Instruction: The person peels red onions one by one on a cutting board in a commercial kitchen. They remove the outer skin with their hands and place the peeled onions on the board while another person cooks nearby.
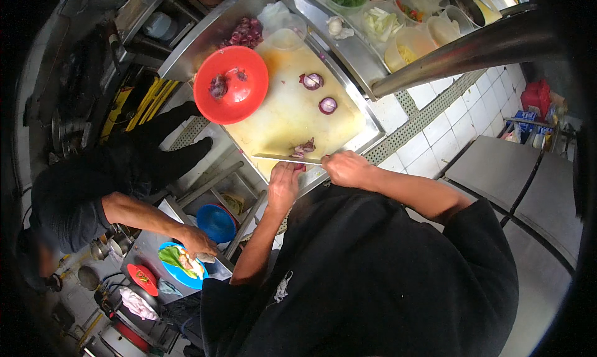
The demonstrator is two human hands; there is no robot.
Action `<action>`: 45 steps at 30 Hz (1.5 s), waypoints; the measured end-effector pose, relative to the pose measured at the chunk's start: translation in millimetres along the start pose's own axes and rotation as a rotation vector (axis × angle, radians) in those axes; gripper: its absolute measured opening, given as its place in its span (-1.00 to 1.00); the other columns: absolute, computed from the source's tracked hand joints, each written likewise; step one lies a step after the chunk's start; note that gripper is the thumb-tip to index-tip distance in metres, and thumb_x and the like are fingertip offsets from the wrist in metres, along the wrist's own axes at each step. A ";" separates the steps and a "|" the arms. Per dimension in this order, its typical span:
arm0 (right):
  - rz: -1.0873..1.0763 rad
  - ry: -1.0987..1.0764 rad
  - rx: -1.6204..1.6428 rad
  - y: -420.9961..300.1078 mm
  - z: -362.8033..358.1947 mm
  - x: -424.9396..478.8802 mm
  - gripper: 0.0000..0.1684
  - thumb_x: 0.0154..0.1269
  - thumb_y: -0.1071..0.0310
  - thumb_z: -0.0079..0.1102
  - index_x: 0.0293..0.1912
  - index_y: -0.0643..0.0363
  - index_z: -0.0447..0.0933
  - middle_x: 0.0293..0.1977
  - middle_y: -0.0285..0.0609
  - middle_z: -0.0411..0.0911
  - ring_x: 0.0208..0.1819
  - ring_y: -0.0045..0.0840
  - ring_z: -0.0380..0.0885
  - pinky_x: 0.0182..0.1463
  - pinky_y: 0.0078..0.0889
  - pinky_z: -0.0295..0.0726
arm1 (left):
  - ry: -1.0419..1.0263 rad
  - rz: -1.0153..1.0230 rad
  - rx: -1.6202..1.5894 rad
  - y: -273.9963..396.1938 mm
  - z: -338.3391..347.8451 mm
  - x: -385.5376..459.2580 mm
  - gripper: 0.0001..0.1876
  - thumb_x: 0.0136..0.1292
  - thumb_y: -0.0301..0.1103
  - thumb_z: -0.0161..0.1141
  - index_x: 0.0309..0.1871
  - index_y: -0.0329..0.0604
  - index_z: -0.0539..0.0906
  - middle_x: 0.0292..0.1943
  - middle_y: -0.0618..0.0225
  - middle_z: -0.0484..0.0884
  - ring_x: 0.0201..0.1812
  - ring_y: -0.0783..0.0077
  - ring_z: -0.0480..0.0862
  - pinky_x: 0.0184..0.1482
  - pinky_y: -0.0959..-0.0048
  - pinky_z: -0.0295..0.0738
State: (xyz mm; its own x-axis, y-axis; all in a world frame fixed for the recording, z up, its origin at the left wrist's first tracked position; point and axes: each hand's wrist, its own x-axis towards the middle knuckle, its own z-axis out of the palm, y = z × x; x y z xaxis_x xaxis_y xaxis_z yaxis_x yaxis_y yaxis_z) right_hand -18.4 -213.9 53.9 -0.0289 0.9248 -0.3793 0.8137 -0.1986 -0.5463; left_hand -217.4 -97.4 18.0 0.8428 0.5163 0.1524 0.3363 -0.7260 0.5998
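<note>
My right hand (347,168) grips the handle of a kitchen knife (273,157), its blade lying across the near end of a yellowed cutting board (289,107). Under the fingertips of my left hand (283,184) is a piece of red onion (299,167), close against the blade and partly hidden. Just beyond the knife sits a small heap of cut red onion (304,147). Two red onion halves, one farther (313,81) and one nearer (328,106), rest toward the board's right side. On its left edge stands a red bowl (238,98) with purplish pieces inside.
Purple-red pieces (247,32) and a clear plastic tub (284,33) occupy the board's far end. A garlic bulb (334,25) and several ingredient tubs (382,24) stand beyond a metal ledge. At left, a co-worker's hand (198,242) reaches over a blue plate (183,275) of food.
</note>
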 end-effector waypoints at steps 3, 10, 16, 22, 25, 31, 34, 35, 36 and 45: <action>-0.054 0.034 0.017 -2.6 5.8 25.7 -0.81 0.25 0.39 0.05 -0.32 0.28 0.60 -0.41 0.16 0.64 -0.30 0.02 0.69 -0.17 0.05 0.64 | 0.100 0.007 -0.016 2.2 3.5 -3.6 -0.77 0.16 -0.52 0.35 -0.12 -0.32 0.63 -0.13 0.01 0.65 -0.06 -0.07 0.63 0.05 0.11 0.53; 0.060 0.023 0.083 4.9 -36.6 47.4 -0.66 0.41 0.19 0.04 -0.25 0.24 0.66 -0.38 0.14 0.65 -0.25 0.08 0.65 -0.05 0.11 0.59 | 0.194 -0.115 -0.009 -2.8 18.4 -30.4 -0.72 0.06 -0.53 0.42 -0.18 -0.24 0.56 -0.14 0.03 0.60 -0.06 -0.07 0.60 0.04 0.10 0.50; 0.103 0.274 0.162 12.2 -82.8 6.4 -0.62 0.42 0.15 0.11 -0.34 0.29 0.62 -0.45 0.20 0.60 -0.31 0.11 0.61 -0.14 0.11 0.56 | 0.139 -0.229 -0.001 10.7 -12.8 -2.0 -0.70 0.06 -0.50 0.39 -0.14 -0.24 0.56 -0.04 0.02 0.56 -0.03 -0.06 0.59 0.07 0.12 0.51; 0.363 0.427 0.391 12.5 -93.9 -16.4 -0.55 0.41 0.11 0.17 -0.40 0.36 0.55 -0.49 0.27 0.54 -0.36 0.14 0.57 -0.25 0.05 0.50 | -0.199 -0.354 -0.074 1.2 -12.8 84.5 -0.43 0.01 -0.39 0.46 0.15 -0.22 0.54 -0.06 -0.07 0.52 -0.03 -0.14 0.57 0.10 0.12 0.51; 0.419 0.467 0.401 17.0 -86.2 -25.9 -0.56 0.41 0.12 0.16 -0.39 0.35 0.55 -0.51 0.26 0.52 -0.38 0.15 0.55 -0.28 0.03 0.49 | -0.334 -0.195 0.120 20.6 1.2 101.8 -0.48 0.01 -0.39 0.48 0.11 -0.18 0.62 -0.10 -0.10 0.54 -0.05 -0.15 0.58 0.06 0.09 0.54; 0.425 0.588 0.417 28.8 -64.0 -63.0 -0.55 0.41 0.13 0.18 -0.42 0.36 0.52 -0.53 0.28 0.50 -0.41 0.18 0.53 -0.31 0.05 0.47 | -0.485 0.013 -0.045 -13.4 26.0 114.0 -0.79 0.10 -0.40 0.38 -0.16 -0.13 0.78 -0.18 0.00 0.62 -0.07 -0.06 0.63 0.06 0.14 0.55; 0.469 0.629 0.435 31.4 -52.1 -81.8 -0.55 0.40 0.14 0.19 -0.43 0.37 0.52 -0.54 0.28 0.49 -0.43 0.18 0.52 -0.34 0.05 0.46 | -0.502 0.035 -0.037 -15.3 25.3 119.8 -0.81 0.13 -0.41 0.35 -0.18 -0.21 0.75 -0.16 -0.02 0.65 -0.09 -0.05 0.66 0.04 0.13 0.56; 0.487 0.638 0.444 31.2 -47.7 -87.1 -0.55 0.40 0.15 0.19 -0.44 0.37 0.51 -0.54 0.28 0.49 -0.44 0.18 0.52 -0.35 0.04 0.45 | -0.493 0.019 -0.040 -14.0 25.2 122.4 -0.82 0.14 -0.41 0.34 -0.19 -0.24 0.75 -0.16 -0.03 0.65 -0.08 -0.04 0.66 0.04 0.13 0.56; 0.508 0.639 0.461 28.6 -47.2 -93.1 -0.55 0.40 0.15 0.20 -0.45 0.37 0.51 -0.55 0.28 0.49 -0.45 0.18 0.52 -0.36 0.04 0.45 | -0.482 0.003 -0.046 -11.7 24.6 124.4 -0.82 0.15 -0.42 0.33 -0.20 -0.27 0.74 -0.16 -0.04 0.66 -0.08 -0.04 0.66 0.04 0.13 0.56; 0.607 0.671 0.577 21.9 -25.1 -138.2 -0.57 0.44 0.18 0.17 -0.43 0.36 0.49 -0.67 0.02 0.38 -0.62 -0.29 0.38 -0.46 -0.18 0.37 | -0.264 -0.290 -0.241 -29.9 -30.9 201.8 -0.85 0.17 -0.40 0.21 -0.35 -0.27 0.73 -0.56 0.06 0.67 -0.48 0.30 0.68 -0.36 0.28 0.54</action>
State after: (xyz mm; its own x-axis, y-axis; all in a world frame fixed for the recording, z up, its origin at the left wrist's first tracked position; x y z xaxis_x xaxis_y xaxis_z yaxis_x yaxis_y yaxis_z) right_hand 18.0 -337.9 113.0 0.7559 0.5742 -0.3146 0.1823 -0.6461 -0.7412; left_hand -70.4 42.5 55.2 0.8170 0.5265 -0.2350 0.4929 -0.4264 0.7585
